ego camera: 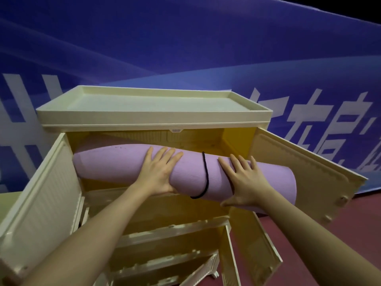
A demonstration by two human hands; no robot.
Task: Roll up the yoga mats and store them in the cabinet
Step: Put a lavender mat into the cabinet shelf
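A rolled purple yoga mat (115, 165), tied with a black cord (206, 176), lies slanted in the top compartment of a cream cabinet (144, 117). Its left end is inside; its right end sticks out past the front opening. My left hand (158, 172) wraps the roll near its middle, fingers over the top and thumb below. My right hand (245, 180) grips the roll to the right of the cord in the same way.
Both top doors stand open: the left door (39, 205) and the right door (305, 174). Lower compartments also hang open (247, 244). A blue banner wall (185, 48) stands behind, and red floor (329, 234) lies to the right.
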